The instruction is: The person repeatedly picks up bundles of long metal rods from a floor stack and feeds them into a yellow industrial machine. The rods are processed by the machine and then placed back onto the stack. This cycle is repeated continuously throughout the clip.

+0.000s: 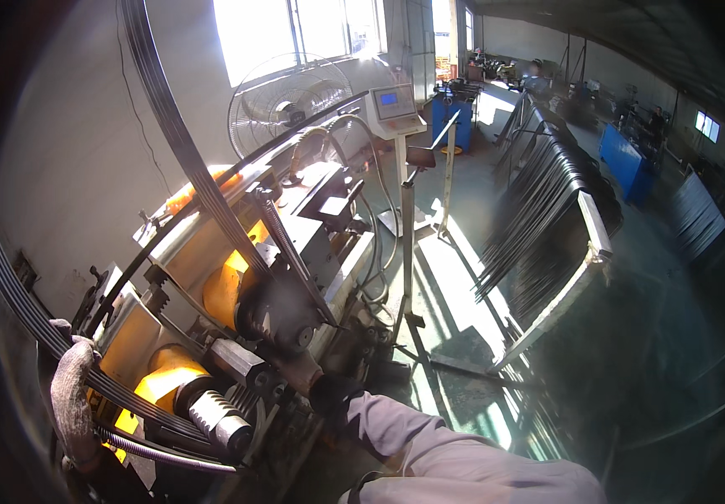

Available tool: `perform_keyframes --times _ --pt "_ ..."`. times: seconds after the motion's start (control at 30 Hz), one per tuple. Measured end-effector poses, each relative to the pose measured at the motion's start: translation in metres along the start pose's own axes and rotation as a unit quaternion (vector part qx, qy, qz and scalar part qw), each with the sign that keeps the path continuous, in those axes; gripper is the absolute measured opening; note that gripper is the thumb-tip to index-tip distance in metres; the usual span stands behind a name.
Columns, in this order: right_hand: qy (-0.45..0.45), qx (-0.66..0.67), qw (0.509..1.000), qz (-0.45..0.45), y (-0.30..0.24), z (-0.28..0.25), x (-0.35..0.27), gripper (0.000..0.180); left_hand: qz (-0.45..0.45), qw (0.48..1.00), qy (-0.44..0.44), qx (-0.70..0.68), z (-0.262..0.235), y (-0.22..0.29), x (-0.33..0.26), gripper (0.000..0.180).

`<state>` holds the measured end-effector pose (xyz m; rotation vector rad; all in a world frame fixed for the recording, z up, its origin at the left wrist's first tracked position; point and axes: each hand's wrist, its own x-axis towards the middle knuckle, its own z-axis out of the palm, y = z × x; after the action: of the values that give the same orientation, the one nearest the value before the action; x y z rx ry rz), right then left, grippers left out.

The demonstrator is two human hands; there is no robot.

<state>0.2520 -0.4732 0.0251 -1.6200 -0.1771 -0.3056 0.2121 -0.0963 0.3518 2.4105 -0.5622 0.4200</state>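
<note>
The left hand [74, 395], covered by a coarse grey knit glove, is standing nearly upright at eight o'clock, its wrist pointing down toward seven. It is closing around a lower bundle of thin, flat, dark metallic strips [140, 404], with palm and fingers pressing together on it. This bundle is curving from nine o'clock past the glove and sloping down to seven, beside a pale, finely ribbed flexible tube [161, 452].

The right arm is lying low across the view, its loose, wrinkled, pale grey fabric sleeve [455, 454] running from five o'clock toward a black cuff [335, 395]. Beyond the cuff, the right hand [299, 370] is pointing toward ten o'clock, close below a dark, blurred rounded machine part [278, 311]. Shadow is hiding its fingers, so whether they are spreading or gripping, one cannot tell.

Between the hands, a shiny, grooved steel cylinder [218, 413] is jutting out of a smooth, rounded yellow housing [169, 374]. An upper bundle of long, straight-edged dark strips [179, 143] is slanting from eleven o'clock down to the machine. A round wire-caged fan [293, 112] is standing at eleven, a pale control box with a blue screen [392, 102] at twelve, and many slender dark strips [539, 176] are hanging over a square-tubed metal rack [595, 225] at two
</note>
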Motion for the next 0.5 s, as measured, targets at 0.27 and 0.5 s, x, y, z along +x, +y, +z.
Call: perform_keyframes --times 0.27,0.5 --pt "-0.001 -0.329 0.93 -0.161 0.039 0.008 0.002 0.042 -0.04 0.989 0.056 -0.127 0.01 0.032 -0.008 0.042" --pt "0.026 -0.307 0.928 -0.209 0.041 0.007 0.002 0.037 -0.058 0.996 0.07 -0.014 0.0 0.072 -0.01 0.059"
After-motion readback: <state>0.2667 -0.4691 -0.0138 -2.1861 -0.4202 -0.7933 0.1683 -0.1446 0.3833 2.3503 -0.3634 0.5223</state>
